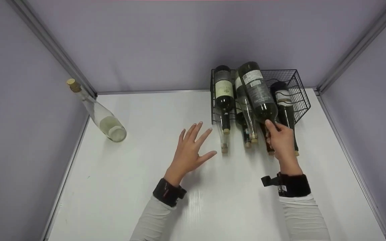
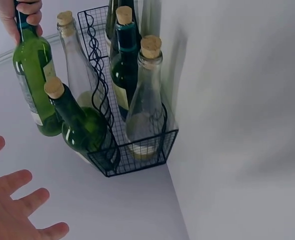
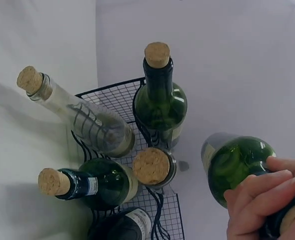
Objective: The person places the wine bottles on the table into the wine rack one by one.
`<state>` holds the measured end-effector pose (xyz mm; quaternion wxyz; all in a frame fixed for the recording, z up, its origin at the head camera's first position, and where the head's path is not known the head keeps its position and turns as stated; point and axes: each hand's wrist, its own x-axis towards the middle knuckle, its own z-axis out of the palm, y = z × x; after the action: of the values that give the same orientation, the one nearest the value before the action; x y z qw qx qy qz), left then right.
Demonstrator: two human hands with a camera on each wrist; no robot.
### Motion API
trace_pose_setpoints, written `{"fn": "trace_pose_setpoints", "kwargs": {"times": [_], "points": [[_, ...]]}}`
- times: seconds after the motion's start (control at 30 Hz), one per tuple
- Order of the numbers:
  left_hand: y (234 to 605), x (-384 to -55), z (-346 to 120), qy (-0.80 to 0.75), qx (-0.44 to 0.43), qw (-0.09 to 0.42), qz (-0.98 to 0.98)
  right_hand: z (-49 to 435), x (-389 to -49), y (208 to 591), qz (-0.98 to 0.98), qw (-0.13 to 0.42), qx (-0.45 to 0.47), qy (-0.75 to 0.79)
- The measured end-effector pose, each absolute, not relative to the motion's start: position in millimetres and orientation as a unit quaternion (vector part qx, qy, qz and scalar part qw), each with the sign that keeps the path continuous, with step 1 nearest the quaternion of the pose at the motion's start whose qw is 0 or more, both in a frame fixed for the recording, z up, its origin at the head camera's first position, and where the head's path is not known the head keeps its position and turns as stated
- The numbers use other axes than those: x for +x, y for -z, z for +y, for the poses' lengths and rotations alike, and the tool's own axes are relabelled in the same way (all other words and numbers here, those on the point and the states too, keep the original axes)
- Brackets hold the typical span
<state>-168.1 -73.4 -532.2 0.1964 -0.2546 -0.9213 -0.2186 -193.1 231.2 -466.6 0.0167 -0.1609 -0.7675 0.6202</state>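
Observation:
My right hand (image 1: 281,140) grips the neck of a green wine bottle (image 1: 260,92), its base pointing away toward the back wall. This bottle overlaps the black wire rack (image 1: 295,70) in the head view; in the right wrist view it shows beside the rack, apart from the racked bottles. The left hand (image 1: 189,154) holds nothing, fingers spread, left of the rack. Nearest to it are a dark bottle with a cream label (image 1: 224,88) and a clear bottle neck (image 1: 224,144) beneath. Corked necks of several racked bottles point toward me, including a clear bottle (image 3: 100,127).
A clear corked bottle (image 1: 101,113) stands alone at the left of the white table (image 1: 146,134). The rack sits by the back wall (image 1: 152,50), right of centre. Side walls (image 1: 374,100) enclose the table. Another dark bottle (image 1: 286,110) lies at the rack's right.

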Motion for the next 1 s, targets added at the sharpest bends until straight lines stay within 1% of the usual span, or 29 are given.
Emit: {"fn": "trace_pose_setpoints", "kwargs": {"times": [0.3,0.77,1.0], "points": [[524.6,-165.5,-51.4,0.193,-0.278,0.192,-0.921,242.6,-200.6,467.2,-0.739,0.004,-0.204,-0.642],[512.9,-166.6,-29.2,0.199,-0.302,0.213,-0.908,252.2,-218.3,475.5,-0.666,-0.020,-0.261,-0.699],[513.5,-165.1,-21.9,0.194,-0.308,0.209,-0.908,255.1,-227.6,483.0,-0.651,-0.031,-0.264,-0.711]]}}
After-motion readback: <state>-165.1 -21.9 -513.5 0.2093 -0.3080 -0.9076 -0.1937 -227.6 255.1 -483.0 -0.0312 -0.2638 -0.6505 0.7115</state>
